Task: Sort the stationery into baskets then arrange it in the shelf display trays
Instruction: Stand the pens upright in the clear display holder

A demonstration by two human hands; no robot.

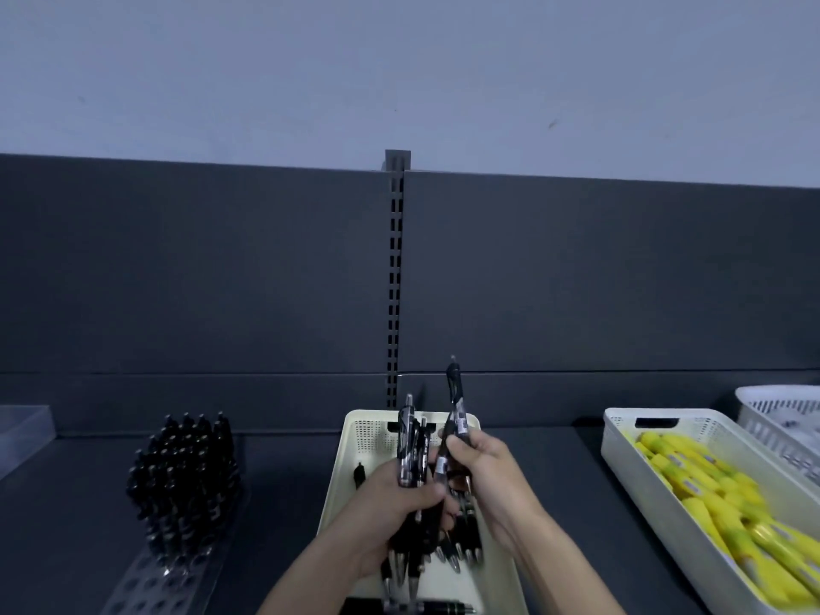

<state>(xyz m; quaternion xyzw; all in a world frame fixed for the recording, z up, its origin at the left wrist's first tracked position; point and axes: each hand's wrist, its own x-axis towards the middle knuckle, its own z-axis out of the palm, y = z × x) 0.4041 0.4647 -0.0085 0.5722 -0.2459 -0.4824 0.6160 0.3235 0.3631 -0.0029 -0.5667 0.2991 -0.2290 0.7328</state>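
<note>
My left hand [395, 503] grips a bundle of black pens [410, 454] upright above the cream basket [355, 441] in the middle of the shelf. My right hand [488, 472] pinches a single black pen [453, 410], its top end pointing up, right beside the bundle. More black pens [461, 548] lie loose in the basket under both hands. To the left a clear display tray with round holes [151, 583] holds several black pens standing upright [184, 477] in its far rows; the near holes are bare.
A white basket [621, 446] of yellow items [719, 503] stands at the right, with another white mesh basket [781, 410] behind it. A clear box [22, 428] sits at the far left. The dark back panel with a slotted upright [395, 281] rises behind the shelf.
</note>
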